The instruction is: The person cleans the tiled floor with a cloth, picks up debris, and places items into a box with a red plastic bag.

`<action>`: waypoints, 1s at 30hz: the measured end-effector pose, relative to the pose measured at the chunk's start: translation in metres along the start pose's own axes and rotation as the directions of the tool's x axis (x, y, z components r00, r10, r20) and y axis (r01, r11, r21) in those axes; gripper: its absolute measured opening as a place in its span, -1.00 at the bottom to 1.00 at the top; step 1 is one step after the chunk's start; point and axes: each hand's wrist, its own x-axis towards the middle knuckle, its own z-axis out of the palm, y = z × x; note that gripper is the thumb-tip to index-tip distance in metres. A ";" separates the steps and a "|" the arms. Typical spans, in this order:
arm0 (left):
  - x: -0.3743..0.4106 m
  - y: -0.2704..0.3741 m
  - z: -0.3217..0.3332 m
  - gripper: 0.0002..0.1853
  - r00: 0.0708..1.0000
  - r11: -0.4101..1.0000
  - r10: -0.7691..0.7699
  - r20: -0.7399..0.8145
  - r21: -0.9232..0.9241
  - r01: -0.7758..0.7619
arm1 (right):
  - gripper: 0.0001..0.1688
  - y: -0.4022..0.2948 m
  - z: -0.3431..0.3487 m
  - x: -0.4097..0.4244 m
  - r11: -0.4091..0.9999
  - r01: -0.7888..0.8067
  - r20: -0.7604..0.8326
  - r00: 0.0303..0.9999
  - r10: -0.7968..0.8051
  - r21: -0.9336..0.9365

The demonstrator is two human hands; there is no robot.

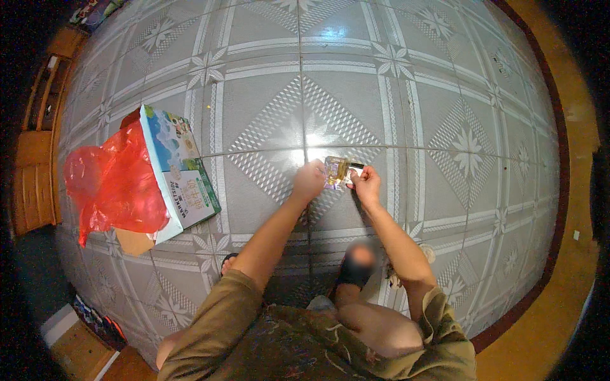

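Note:
Out in front of me, both hands hold a small, shiny plastic packet (335, 172) above the tiled floor. It looks partly see-through, with purple and gold colours showing. My left hand (310, 181) grips its left edge and is slightly blurred. At the right end, my right hand (367, 185) pinches a white part with a dark strip between thumb and fingers. I cannot tell whether this white part is joined to the packet or is a separate piece. My fingers hide both ends.
To the left, a printed cardboard carton (183, 171) lies tipped over, with a red plastic bag (119, 183) spilling from its opening. Wooden furniture (35, 181) stands at the far left. Grey patterned tiles (267, 109) run to a dark red border (555, 190) on the right. My feet are close below.

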 end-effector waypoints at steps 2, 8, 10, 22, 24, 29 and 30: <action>0.000 0.008 0.004 -0.89 0.996 0.995 -0.055 0.068 -0.075 0.060 | -0.81 -0.009 -0.009 0.001 1.000 -0.017 0.070 0.997 0.016 0.021; -0.006 0.014 -0.023 -0.77 0.944 0.813 -0.201 0.263 -0.493 0.310 | -0.84 -0.050 0.013 -0.007 0.998 -0.002 0.125 0.992 0.010 -0.065; -0.008 0.010 -0.051 -0.74 0.970 0.725 -0.116 0.214 -0.649 0.230 | -0.87 -0.075 0.029 -0.014 0.988 0.070 0.225 0.974 -0.037 -0.137; -0.072 0.147 -0.364 -0.75 0.932 0.829 -0.328 -0.154 -0.520 0.206 | -0.88 -0.306 0.225 -0.125 0.924 0.360 0.658 0.666 -0.352 0.130; -0.092 0.159 -0.420 -0.81 0.898 0.872 -0.339 -0.279 -0.451 0.189 | -0.89 -0.327 0.274 -0.147 0.898 0.384 0.699 0.581 -0.417 0.216; -0.108 0.107 -0.499 -0.82 0.841 0.894 -0.365 -0.400 -0.402 0.197 | -0.87 -0.329 0.374 -0.179 0.872 0.460 0.742 0.525 -0.418 0.166; -0.101 0.098 -0.500 -0.82 0.835 0.898 -0.368 -0.410 -0.391 0.204 | -0.85 -0.313 0.393 -0.162 0.823 0.549 0.721 0.510 -0.468 0.145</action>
